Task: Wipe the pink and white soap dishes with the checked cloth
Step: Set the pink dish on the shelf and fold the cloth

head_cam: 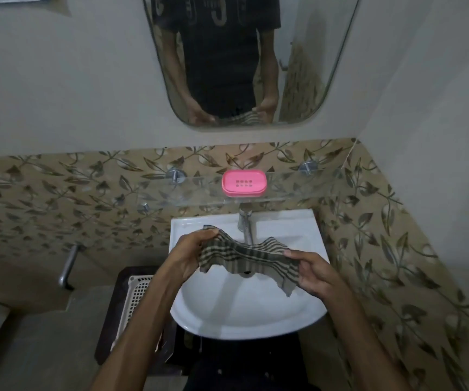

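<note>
Both hands, left hand [191, 256] and right hand [316, 273], are pinching the limp checked cloth [248, 258] with curled fingers over the glossy white basin [244, 314]; the rounded pink soap dish [244, 182] is sitting on the far glass shelf [298, 187].

Both forearms are bare to the elbow, without watch or rings; the mirror [244, 60] reflects a dark short-sleeved T-shirt with pale lettering.

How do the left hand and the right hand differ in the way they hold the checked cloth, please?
The left hand grips the checked cloth at its far upper end, nearer the tap; the right hand pinches the lower, nearer end. The left hand sits higher in view than the right hand. Both hold the cloth stretched above the sink.
</note>
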